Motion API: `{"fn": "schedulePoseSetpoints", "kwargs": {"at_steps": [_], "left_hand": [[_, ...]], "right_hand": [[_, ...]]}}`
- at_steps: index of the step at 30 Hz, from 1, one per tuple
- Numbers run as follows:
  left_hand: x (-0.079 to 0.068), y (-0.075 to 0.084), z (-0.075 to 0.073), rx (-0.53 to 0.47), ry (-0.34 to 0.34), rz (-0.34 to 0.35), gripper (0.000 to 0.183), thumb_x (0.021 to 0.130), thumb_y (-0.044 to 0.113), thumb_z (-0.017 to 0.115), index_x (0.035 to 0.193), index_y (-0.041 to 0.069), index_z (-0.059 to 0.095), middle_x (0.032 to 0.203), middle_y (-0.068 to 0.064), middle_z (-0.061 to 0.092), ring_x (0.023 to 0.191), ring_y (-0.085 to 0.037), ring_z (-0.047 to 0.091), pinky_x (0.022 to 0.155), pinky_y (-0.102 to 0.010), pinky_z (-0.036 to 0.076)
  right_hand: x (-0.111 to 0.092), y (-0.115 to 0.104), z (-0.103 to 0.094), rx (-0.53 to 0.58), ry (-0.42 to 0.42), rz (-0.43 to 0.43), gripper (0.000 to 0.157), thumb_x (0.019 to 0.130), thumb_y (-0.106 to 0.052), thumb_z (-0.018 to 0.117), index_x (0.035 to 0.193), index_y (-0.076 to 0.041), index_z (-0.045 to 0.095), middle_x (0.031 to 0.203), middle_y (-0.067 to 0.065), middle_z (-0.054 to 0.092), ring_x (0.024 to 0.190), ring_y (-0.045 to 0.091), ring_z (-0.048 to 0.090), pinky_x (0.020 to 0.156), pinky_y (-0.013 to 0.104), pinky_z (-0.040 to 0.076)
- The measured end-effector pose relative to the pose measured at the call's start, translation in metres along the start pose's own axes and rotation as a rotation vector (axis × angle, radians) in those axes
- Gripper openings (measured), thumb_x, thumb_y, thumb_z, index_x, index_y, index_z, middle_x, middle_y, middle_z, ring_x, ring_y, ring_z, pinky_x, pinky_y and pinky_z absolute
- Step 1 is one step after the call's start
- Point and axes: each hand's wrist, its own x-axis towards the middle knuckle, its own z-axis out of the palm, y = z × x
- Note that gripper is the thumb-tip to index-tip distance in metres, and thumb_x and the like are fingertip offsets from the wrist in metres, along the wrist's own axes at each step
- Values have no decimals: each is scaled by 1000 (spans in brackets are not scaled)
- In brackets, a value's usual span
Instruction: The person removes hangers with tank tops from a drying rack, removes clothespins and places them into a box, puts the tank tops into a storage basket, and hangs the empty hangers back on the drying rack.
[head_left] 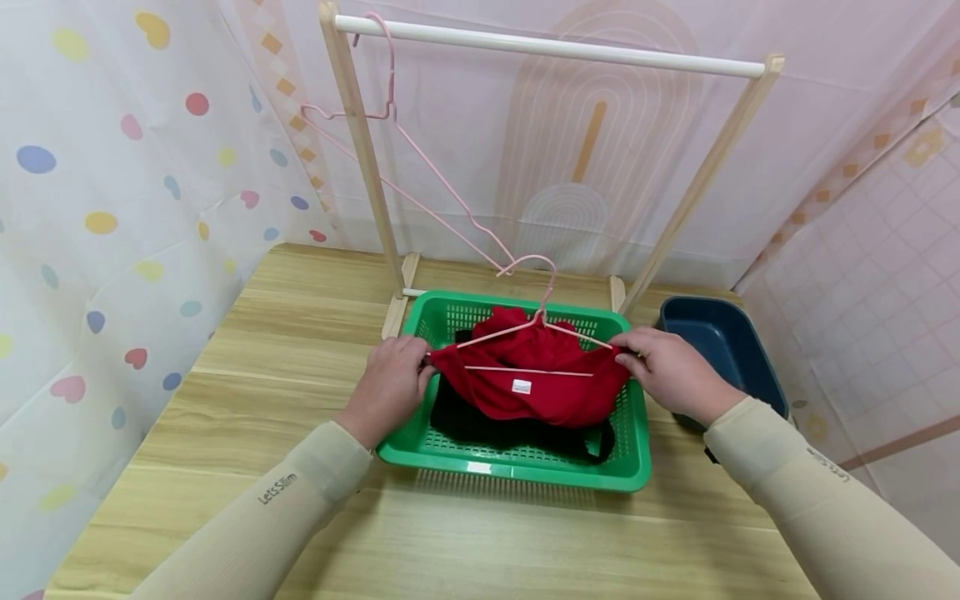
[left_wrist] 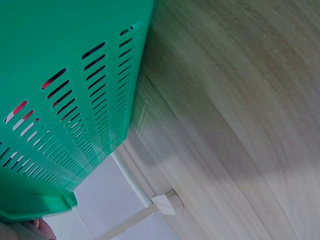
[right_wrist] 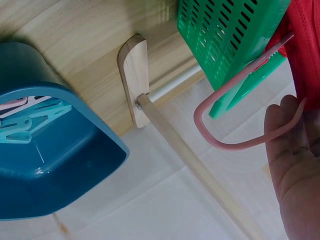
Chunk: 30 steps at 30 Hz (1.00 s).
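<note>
A red top (head_left: 555, 400) with a white label at its neckline spreads over a pink hanger (head_left: 528, 369). Its left shoulder is pinched by my left hand (head_left: 393, 379), beside the basket's left rim. At the other shoulder my right hand (head_left: 671, 367) pinches the fabric by the hanger's end. The hanger's hook (right_wrist: 230, 145) curves in front of the right hand (right_wrist: 295, 170) in the right wrist view. Beneath the top, a black garment (head_left: 487, 429) lies in the green basket (head_left: 517, 473). Only a little of the left hand (left_wrist: 30, 230) shows in the left wrist view.
Behind the basket stands a rack with a white bar (head_left: 555, 48) and wooden posts (head_left: 705, 183). Another pink hanger (head_left: 442, 179) hangs at the bar's left end. To the right is a dark blue bin (head_left: 757, 354) holding clothespins (right_wrist: 35, 120). All stand on a wooden table (head_left: 247, 392).
</note>
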Motion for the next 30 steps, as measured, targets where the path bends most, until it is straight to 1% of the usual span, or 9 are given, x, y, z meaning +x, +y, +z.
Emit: {"fn": "schedulePoseSetpoints", "kwargs": {"at_steps": [9, 13, 19, 25, 30], "left_hand": [[0, -1, 0, -1, 19, 14, 9, 101, 17, 70, 100, 9, 65, 93, -6, 67, 87, -24, 56, 84, -44, 45], [-1, -1, 1, -9, 14, 8, 9, 101, 17, 70, 100, 10, 65, 93, -6, 67, 88, -24, 56, 84, -45, 46], [0, -1, 0, -18, 11, 8, 8, 101, 16, 70, 101, 9, 66, 95, -6, 68, 89, -24, 56, 86, -45, 46], [0, -1, -4, -43, -4, 24, 7, 102, 15, 69, 102, 9, 67, 96, -6, 69, 91, -25, 58, 88, -46, 48], [-1, 0, -7, -74, -27, 37, 8, 102, 15, 68, 103, 7, 67, 99, -7, 70, 94, -26, 60, 91, -47, 50]], "right_hand": [[0, -3, -2, -1, 18, -9, 18, 102, -6, 67, 117, -5, 76, 108, 10, 77, 92, 21, 71, 82, 43, 58], [0, -3, -2, 0, 26, -8, 18, 102, -6, 67, 117, -4, 76, 106, 10, 77, 91, 21, 71, 81, 43, 59], [0, -4, -4, -2, 61, -20, 18, 102, -6, 67, 118, -4, 76, 103, 8, 76, 87, 18, 70, 78, 40, 58], [0, -4, -5, -3, 84, -27, 19, 102, -6, 67, 118, -5, 77, 99, 7, 76, 83, 16, 66, 75, 37, 56], [0, -3, -5, -4, 102, -28, 18, 102, -5, 67, 117, -5, 77, 101, 8, 76, 85, 18, 67, 75, 38, 57]]}}
